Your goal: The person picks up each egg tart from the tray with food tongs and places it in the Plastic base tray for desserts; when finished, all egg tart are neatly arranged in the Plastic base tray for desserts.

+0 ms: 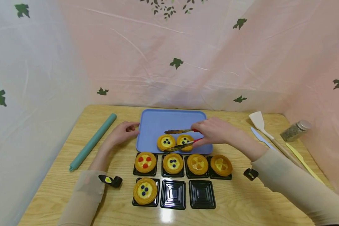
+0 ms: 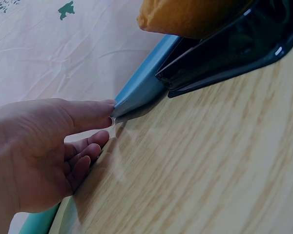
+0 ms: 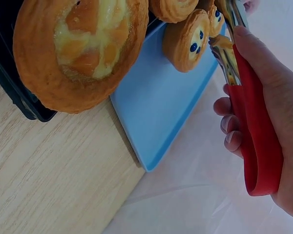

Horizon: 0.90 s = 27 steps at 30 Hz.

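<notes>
My right hand [image 1: 214,130] grips red-handled tongs [image 3: 259,141] over the front of a blue tray [image 1: 172,121]. The metal arms stand apart, one behind and one in front of two blueberry tarts; their tips are around the left tart [image 1: 164,139]. The right blueberry tart [image 1: 183,137] lies nearer the handle. My left hand [image 1: 122,134] is at the tray's left side, its fingertips touching the edge in the left wrist view, with the other fingers loosely bent.
Before the tray, black square holders carry a raspberry tart [image 1: 145,162], blueberry tarts [image 1: 173,164] and orange-topped tarts [image 1: 197,164]. Two holders [image 1: 173,194] are bare. Left lies a teal rolling pin [image 1: 93,142]; right are a spatula [image 1: 258,121], two plastic knives [image 1: 261,137] and a seasoning jar [image 1: 295,131].
</notes>
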### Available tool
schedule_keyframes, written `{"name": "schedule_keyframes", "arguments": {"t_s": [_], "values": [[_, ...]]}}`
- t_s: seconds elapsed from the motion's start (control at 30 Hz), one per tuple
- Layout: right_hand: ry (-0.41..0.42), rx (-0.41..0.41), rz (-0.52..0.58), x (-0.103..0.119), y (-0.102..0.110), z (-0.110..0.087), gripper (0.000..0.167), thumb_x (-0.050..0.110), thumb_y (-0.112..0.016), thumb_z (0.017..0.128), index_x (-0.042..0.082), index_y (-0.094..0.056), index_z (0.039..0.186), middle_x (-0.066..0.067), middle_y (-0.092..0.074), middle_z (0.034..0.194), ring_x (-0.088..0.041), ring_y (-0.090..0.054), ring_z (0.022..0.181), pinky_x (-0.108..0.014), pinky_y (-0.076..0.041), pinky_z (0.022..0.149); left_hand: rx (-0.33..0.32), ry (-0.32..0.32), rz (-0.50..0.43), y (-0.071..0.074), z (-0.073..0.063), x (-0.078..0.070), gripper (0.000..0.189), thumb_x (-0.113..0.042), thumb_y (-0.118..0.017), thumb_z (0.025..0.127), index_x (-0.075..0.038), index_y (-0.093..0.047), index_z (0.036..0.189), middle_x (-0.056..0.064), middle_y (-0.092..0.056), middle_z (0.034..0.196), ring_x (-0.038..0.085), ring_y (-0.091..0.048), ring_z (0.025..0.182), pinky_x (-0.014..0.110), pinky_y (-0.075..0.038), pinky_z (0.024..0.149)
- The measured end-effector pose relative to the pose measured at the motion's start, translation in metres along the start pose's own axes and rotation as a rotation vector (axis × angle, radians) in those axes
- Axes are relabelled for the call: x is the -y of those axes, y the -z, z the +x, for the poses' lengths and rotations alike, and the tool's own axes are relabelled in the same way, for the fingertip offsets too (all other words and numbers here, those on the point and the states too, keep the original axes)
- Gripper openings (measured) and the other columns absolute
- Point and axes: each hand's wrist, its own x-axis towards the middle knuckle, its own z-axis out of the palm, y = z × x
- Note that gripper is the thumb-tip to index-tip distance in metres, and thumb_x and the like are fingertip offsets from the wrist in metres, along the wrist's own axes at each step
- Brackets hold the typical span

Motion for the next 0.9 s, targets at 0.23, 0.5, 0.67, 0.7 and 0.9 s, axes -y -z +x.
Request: {"name": "schedule_keyframes", "arguments": {"t_s": [0.23,0.5,0.67,0.7,0.9], "values": [[0.006,-0.005,0.001,0.0,-0.0005,0.0006,0.061,0.063,-0.074,0.085,0.011,-0.071,0.117,-0.004,-0.077,0.098,-0.01,-0.06,0.067,-0.029,-0.05,0.061,-0.002,0.007,0.0,0.0,-0.0003,-0.0018,0.052,-0.029,-0.067,0.101,-0.005,-0.058,0.146,0.016,-0.065,0.115,0.025,-0.057,0.1,0.036,-0.045,0.088],[0.017,-0.008,-0.007,-0.0008,-0.0024,0.0005,0.059,0.063,-0.073,0.086,0.012,-0.071,0.116,-0.003,-0.076,0.096,-0.01,-0.059,0.066,-0.028,-0.048,0.059,0.0,0.001,-0.001,0.0001,-0.0011,-0.0017,0.053,-0.03,-0.067,0.101,-0.005,-0.057,0.146,0.017,-0.065,0.115,0.026,-0.058,0.101,0.037,-0.045,0.089],[0.019,-0.012,-0.009,0.0003,-0.0025,-0.0005,0.058,0.063,-0.074,0.086,0.013,-0.071,0.115,-0.003,-0.076,0.095,-0.009,-0.059,0.065,-0.028,-0.048,0.059,0.003,0.001,0.0,-0.0006,0.0003,-0.0009,0.053,-0.03,-0.067,0.1,-0.005,-0.057,0.146,0.017,-0.064,0.114,0.026,-0.058,0.1,0.036,-0.045,0.088],[0.02,-0.012,-0.009,0.0005,-0.0025,-0.0007,0.058,0.063,-0.074,0.086,0.013,-0.071,0.115,-0.002,-0.076,0.095,-0.009,-0.059,0.065,-0.028,-0.048,0.059,0.002,0.002,0.002,-0.0007,0.0004,-0.0008,0.053,-0.03,-0.067,0.1,-0.005,-0.058,0.146,0.016,-0.064,0.114,0.026,-0.058,0.1,0.036,-0.045,0.088],[0.021,-0.011,-0.006,-0.001,-0.0054,-0.0003,0.057,0.063,-0.072,0.087,0.013,-0.071,0.115,-0.002,-0.076,0.094,-0.009,-0.058,0.065,-0.027,-0.047,0.058,0.001,-0.001,0.013,-0.0005,0.0009,0.0005,0.052,-0.03,-0.067,0.101,-0.005,-0.057,0.146,0.017,-0.065,0.114,0.027,-0.058,0.101,0.037,-0.045,0.089]]}}
